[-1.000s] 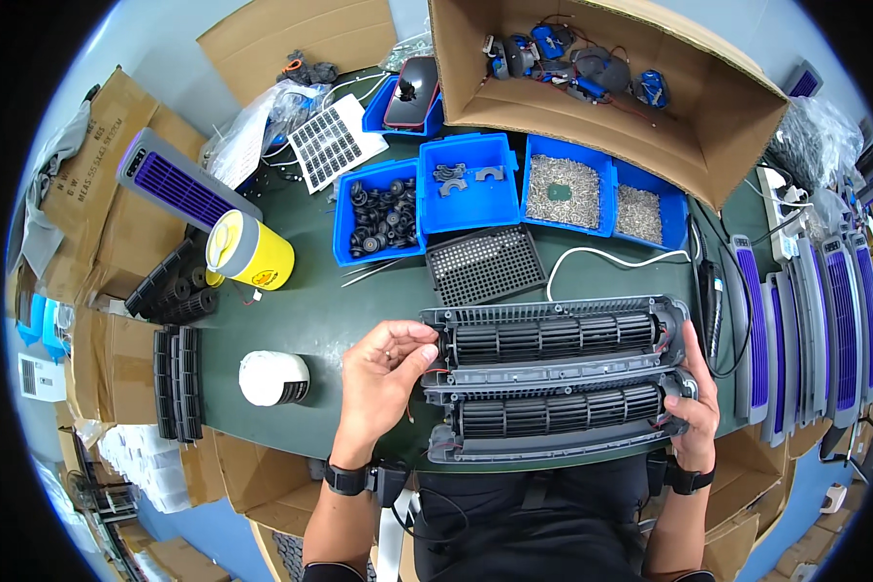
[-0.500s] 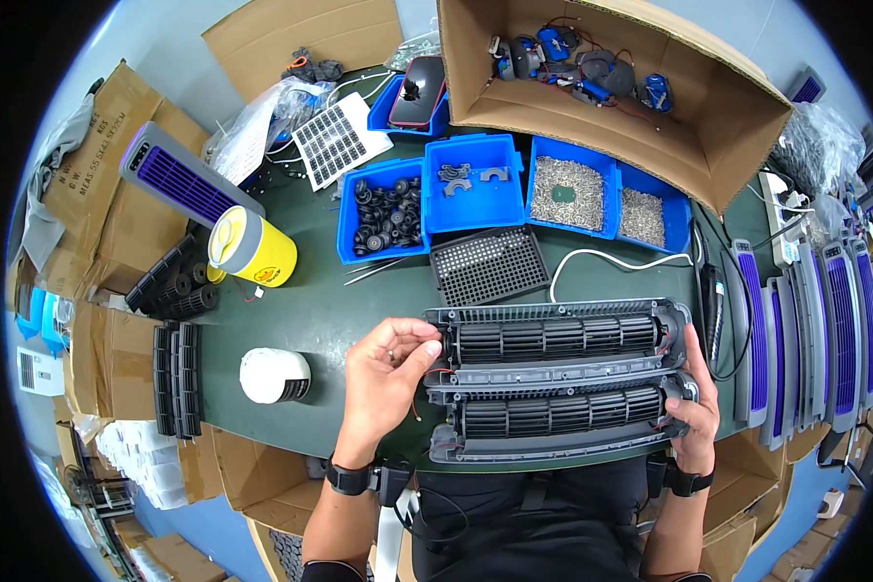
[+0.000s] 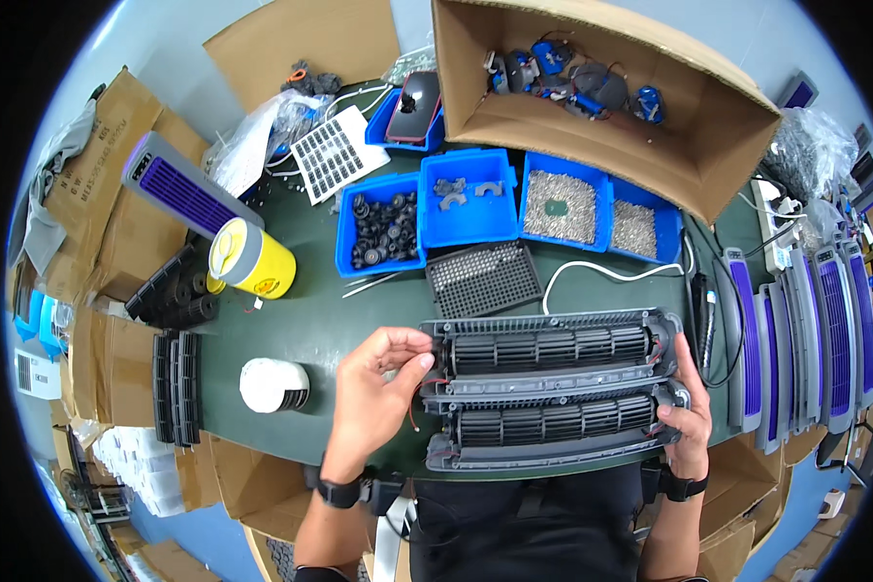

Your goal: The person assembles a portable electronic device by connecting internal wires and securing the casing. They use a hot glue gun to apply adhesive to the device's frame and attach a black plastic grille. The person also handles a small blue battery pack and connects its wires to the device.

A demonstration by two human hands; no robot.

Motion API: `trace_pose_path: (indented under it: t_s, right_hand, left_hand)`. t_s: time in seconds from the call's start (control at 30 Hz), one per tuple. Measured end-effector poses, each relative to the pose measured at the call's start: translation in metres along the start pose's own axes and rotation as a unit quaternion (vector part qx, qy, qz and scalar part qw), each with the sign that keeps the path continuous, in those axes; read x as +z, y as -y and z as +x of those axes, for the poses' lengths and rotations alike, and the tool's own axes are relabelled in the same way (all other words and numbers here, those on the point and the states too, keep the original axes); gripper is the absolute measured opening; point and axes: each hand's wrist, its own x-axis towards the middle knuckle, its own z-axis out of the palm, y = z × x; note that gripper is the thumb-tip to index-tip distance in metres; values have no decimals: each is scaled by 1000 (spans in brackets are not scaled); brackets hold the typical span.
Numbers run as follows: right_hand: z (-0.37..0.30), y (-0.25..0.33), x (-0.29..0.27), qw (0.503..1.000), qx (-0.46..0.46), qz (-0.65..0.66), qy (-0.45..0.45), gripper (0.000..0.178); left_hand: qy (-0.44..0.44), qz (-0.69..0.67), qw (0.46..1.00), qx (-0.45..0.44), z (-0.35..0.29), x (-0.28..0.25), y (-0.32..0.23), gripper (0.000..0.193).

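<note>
Two long grey fan housings lie side by side at the table's front edge, each with a black ribbed fan roller inside. At the left end of the upper housing point(image 3: 553, 379), the thumb and fingertips of my left hand point(image 3: 376, 381) are closed together; what they pinch is too small to make out. A thin red wire point(image 3: 414, 412) hangs beside that thumb. My right hand point(image 3: 690, 417) grips the right ends, its fingers along the upper housing and its thumb on the lower housing point(image 3: 553, 453).
Behind are a black perforated tray point(image 3: 485, 279), blue bins of black rollers point(image 3: 383, 231), grey clips point(image 3: 470, 218) and screws point(image 3: 560, 206), and a cardboard box point(image 3: 611, 136). Left stand a yellow canister point(image 3: 252, 258) and white roll point(image 3: 274, 384). Finished-looking purple-grey fans point(image 3: 744, 339) line the right.
The view has shifted slightly. Both housings sit a little nearer to me, the right hand still gripping them. My left hand stays at the upper housing's left end, with more red wire showing.
</note>
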Motion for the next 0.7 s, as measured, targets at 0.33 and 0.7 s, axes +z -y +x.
trace_pose_path:
  t_s: [0.33,0.7]
  right_hand:
    - [1,0,-4,1000,-3,7,26,104]
    - [0,-5,-13,998,-19,-45,43,96]
  left_hand:
    - [60,377,868,318,129,7,-82,29]
    - [70,587,733,336,233,47,-21,25]
